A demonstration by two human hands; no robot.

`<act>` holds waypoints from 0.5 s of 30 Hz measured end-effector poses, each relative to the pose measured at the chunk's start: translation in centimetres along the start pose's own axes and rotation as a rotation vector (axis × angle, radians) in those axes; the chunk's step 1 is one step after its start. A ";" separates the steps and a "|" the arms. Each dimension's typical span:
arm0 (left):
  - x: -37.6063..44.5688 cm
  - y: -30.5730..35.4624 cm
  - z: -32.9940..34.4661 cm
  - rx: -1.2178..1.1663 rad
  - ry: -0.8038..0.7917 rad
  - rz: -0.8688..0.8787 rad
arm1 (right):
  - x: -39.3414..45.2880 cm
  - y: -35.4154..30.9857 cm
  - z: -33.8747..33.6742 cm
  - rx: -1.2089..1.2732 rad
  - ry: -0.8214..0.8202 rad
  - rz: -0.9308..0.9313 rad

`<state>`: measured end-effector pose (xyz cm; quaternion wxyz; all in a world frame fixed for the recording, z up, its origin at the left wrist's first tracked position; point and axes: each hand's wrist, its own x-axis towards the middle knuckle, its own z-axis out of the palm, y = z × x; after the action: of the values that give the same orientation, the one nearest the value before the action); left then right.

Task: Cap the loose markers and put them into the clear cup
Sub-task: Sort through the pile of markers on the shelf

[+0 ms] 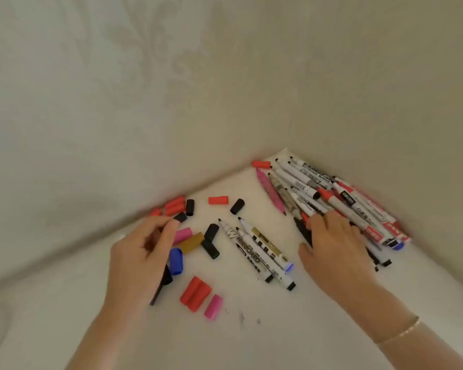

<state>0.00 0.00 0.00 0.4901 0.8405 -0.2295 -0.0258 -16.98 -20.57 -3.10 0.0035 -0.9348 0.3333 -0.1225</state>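
On a white tabletop (251, 329) set in a beige-walled corner, a heap of uncapped whiteboard markers (332, 198) is pressed by the right hand (334, 244) with flat fingers, while left of the heap, among scattered plastic caps (195, 293), a dark marker (161, 287) is gripped by the curled left hand (142, 252).

Walls (118, 89): two, pale beige, faint floral damask pattern showing, meeting in a corner (289, 134). Surface (251, 343): white, lying tucked into that corner. Light: soft and even, casting only mild shadows.

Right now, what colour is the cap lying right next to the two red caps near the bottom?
Pink. The cap shows best in the head view.
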 end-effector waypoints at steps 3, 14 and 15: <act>0.3 -0.8 1.2 0.027 -0.053 0.069 | 0.1 -0.2 0.5 -0.045 0.049 -0.021; 1.4 -1.0 3.6 0.403 -0.175 0.268 | 0.6 -1.6 -0.5 -0.081 -0.059 0.005; 1.6 -0.8 3.7 0.435 -0.180 0.265 | 0.7 -1.8 -0.7 -0.040 -0.038 0.024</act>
<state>0.76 -3.35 -2.27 0.2748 0.8830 -0.3804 0.0137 -15.47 -19.60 -2.14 -0.0074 -0.9328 0.3469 -0.0980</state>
